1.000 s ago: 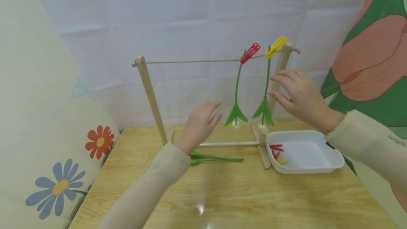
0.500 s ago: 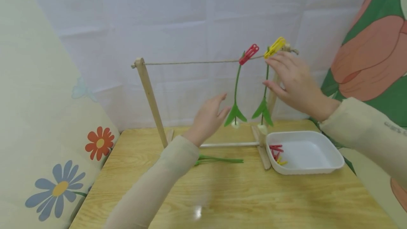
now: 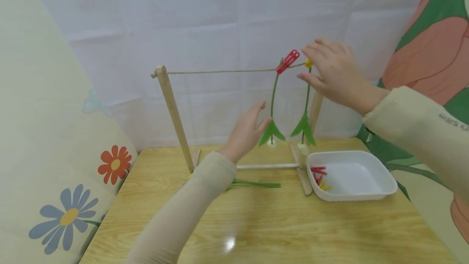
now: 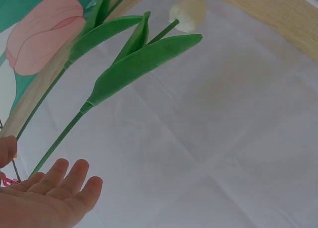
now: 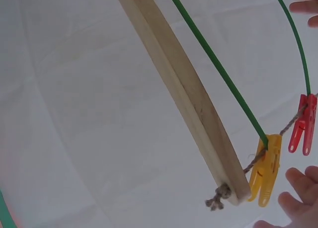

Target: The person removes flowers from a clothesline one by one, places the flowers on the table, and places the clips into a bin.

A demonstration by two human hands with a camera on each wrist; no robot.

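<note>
Two artificial white tulips hang head down from a rope (image 3: 220,70) strung between wooden posts. A red clothespin (image 3: 288,62) clips one green stem (image 3: 273,97); a yellow clothespin (image 5: 268,171) clips the other, nearer the right post (image 5: 184,89). My right hand (image 3: 335,70) is raised beside the yellow clothespin with fingers loosely extended, hiding most of it in the head view. The right wrist view shows its fingertips apart from the clothespin. Near the leaves (image 4: 134,64) of the red-clipped tulip, my left hand (image 3: 244,133) hovers, fingers spread and holding nothing.
A white tray (image 3: 359,176) at the right holds several red and yellow clothespins (image 3: 318,170). More green stems (image 3: 260,183) lie on the wooden table (image 3: 278,227), partly behind my left forearm. The left post (image 3: 174,117) and a white crossbar (image 3: 269,166) complete the frame.
My right hand has risen from beside the stem to the yellow clothespin, covering most of it. My left hand has moved right and slightly up, toward the red-clipped tulip.
</note>
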